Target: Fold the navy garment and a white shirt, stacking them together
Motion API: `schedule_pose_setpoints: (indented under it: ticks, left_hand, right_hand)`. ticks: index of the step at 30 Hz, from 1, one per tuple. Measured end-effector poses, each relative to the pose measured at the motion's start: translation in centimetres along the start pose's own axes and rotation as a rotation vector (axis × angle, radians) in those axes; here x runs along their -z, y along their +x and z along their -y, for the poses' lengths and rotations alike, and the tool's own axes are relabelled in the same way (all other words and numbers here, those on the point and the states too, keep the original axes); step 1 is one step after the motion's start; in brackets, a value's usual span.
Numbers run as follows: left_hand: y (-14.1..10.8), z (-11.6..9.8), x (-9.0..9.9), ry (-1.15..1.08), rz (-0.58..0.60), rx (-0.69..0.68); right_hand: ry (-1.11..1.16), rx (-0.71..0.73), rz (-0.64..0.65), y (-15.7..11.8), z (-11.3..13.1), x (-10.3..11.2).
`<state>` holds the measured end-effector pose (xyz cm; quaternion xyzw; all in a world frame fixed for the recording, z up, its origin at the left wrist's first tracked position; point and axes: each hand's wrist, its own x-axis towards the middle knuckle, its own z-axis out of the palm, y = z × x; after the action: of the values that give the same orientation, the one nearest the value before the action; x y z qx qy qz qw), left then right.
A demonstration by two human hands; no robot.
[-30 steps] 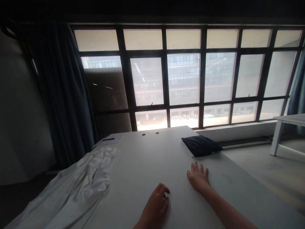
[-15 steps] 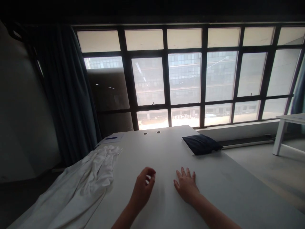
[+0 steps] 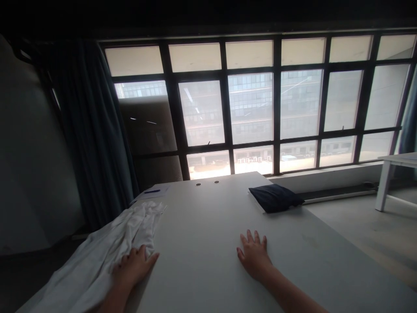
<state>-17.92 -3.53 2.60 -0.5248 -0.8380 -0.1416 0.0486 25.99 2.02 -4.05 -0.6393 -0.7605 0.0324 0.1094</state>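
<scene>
our left hand (image 3: 133,266) lies over the right edge of the white cloth (image 3: 87,271), thumb apart; we cannot tell whether its fingers grip. our right hand (image 3: 254,257) rests on the white table (image 3: 202,243), fingers loosely spread, released. the cloth sprawls along the table's left side, rumpled in long soft folds, bunched at its far end. farther off we see a folded navy cloth (image 3: 276,198), then a blue pen (image 3: 152,191).
</scene>
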Motion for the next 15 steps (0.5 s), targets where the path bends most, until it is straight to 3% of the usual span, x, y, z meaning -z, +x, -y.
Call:
schedule_pose_setpoints:
  ticks: [3, 8, 12, 15]
  left_hand:
    - [-0.2, 0.3, -0.4, 0.005, -0.009, -0.01]
    - [0.9, -1.1, 3.1, -0.03, -0.137, -0.035]
    - [-0.2, -5.2, 6.6, -0.054, -0.303, -0.105]
    - [-3.6, -10.4, 8.2, -0.198, -0.402, -0.29]
  right_hand:
    - [-0.002, 0.003, 0.003, 0.0, 0.0, -0.1]
    - [-0.001, -0.007, 0.002, 0.2, -0.1, -0.2]
    - [0.006, -0.003, -0.009, 0.2, -0.1, -0.5]
    - [0.045, -0.005, -0.035, 0.2, -0.1, -0.7]
